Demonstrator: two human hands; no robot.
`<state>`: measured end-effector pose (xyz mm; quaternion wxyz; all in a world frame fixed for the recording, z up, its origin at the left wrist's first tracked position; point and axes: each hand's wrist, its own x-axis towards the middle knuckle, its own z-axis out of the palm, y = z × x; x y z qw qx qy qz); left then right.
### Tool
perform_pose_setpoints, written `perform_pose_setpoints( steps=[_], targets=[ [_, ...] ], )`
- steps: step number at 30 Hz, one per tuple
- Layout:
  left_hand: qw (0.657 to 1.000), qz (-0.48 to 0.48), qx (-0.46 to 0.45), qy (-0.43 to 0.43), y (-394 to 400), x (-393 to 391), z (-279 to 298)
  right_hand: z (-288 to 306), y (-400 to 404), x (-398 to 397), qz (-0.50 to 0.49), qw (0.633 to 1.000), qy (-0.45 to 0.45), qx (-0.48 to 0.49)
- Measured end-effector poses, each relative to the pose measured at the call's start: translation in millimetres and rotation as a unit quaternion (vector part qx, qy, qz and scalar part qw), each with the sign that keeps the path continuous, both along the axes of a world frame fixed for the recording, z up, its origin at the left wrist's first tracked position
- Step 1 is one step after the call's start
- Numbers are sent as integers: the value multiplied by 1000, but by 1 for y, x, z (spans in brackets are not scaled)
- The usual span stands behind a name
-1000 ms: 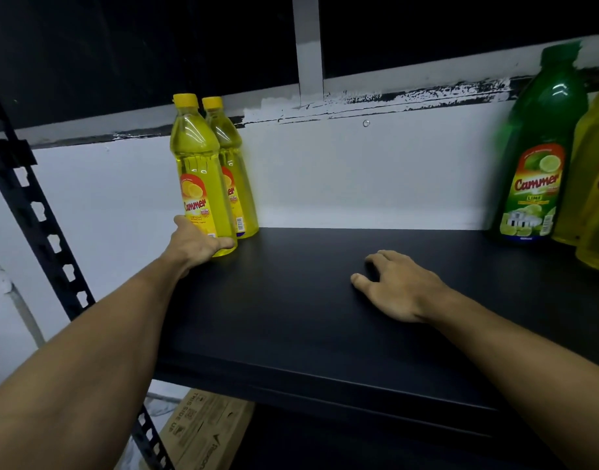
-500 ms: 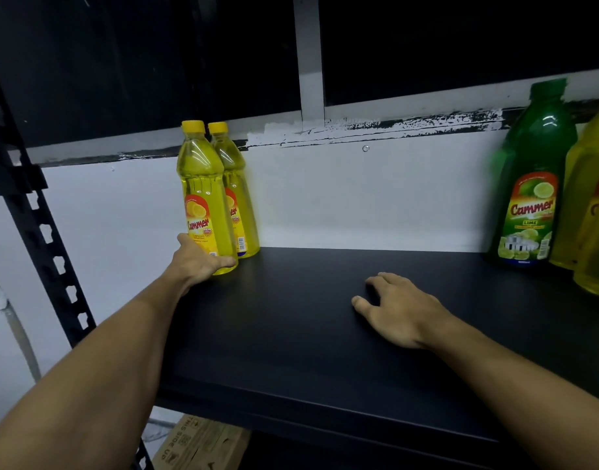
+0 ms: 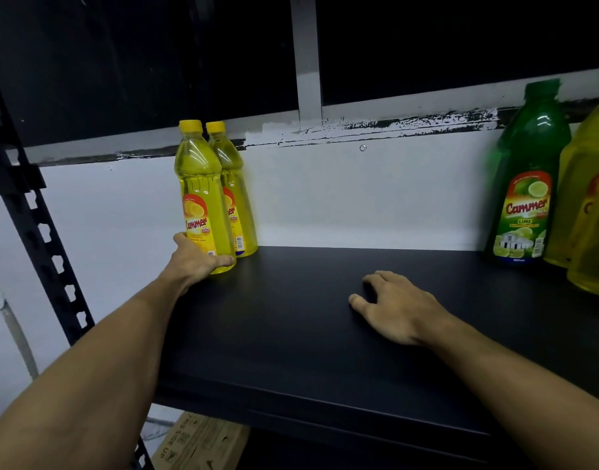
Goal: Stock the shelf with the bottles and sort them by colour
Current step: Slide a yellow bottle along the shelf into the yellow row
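Two yellow bottles stand upright at the back left of the black shelf (image 3: 308, 334). My left hand (image 3: 198, 262) grips the base of the front yellow bottle (image 3: 201, 198), thumb across its front. The second yellow bottle (image 3: 235, 201) stands right behind it, touching. My right hand (image 3: 396, 308) rests on the shelf's middle, fingers relaxed, holding nothing. A green bottle (image 3: 528, 184) stands at the back right, beside yellow bottles (image 3: 589, 212) cut off by the frame edge.
A black perforated shelf post (image 3: 37, 225) rises at the left. A white wall backs the shelf, with dark window panes above. A cardboard box (image 3: 199, 442) lies below the shelf.
The view has tilted up, so everything sits lower in frame. Both hands stay where they were; the left keeps its hold on the front yellow bottle.
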<state>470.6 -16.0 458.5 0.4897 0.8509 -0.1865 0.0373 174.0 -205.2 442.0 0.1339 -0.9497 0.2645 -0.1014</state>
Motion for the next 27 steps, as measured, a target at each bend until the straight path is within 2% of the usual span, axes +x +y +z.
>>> perform_pose_setpoints(
  steps=[3, 9, 14, 18, 23, 27],
  targets=[
    [999, -11, -32, 13, 2, -3, 0, -1, -1, 0, -1, 1000, -4, -4],
    [999, 23, -20, 43, 10, -32, 3, -1, -2, 1, 0, 1000, -11, 2],
    [999, 44, 22, 4, 12, -88, -2, 4, -4, -4, 14, 998, -39, 45],
    [993, -51, 92, -44, 5, -140, -8, 10, -9, -21, 57, 994, -41, 79],
    [971, -156, 170, -67, -29, -212, -9, 7, -11, -66, 64, 996, -38, 52],
    [950, -231, 192, -87, -68, -261, -7, 9, -18, -115, 33, 997, -72, 17]
  ],
)
